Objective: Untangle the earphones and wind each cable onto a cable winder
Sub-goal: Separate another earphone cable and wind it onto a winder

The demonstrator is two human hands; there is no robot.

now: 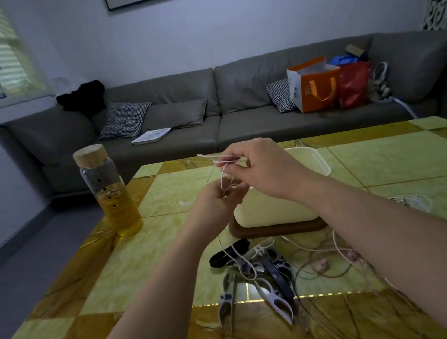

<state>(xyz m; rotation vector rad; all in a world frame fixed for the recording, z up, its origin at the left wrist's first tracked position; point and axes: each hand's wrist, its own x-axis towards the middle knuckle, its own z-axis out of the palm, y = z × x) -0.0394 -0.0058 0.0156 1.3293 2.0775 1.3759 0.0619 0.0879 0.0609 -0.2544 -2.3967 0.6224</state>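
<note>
As the cable (223, 179) is thin, light and limp, left hand (215, 201) and right hand (255, 162) each pinch it with curled fingers (238, 191); better to grip it short and gently.

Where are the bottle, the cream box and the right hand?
bottle (110, 195), head view, on its glass body.
cream box (273, 211), head view, on its front wall.
right hand (261, 164), head view, on its back.

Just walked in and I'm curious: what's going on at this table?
A person holds a thin pale earphone cable in the air, pinched between the left hand and the right hand, with a loop hanging between them. More cables lie tangled on the table beside a pile of cable winders; none looks wound yet.
</note>
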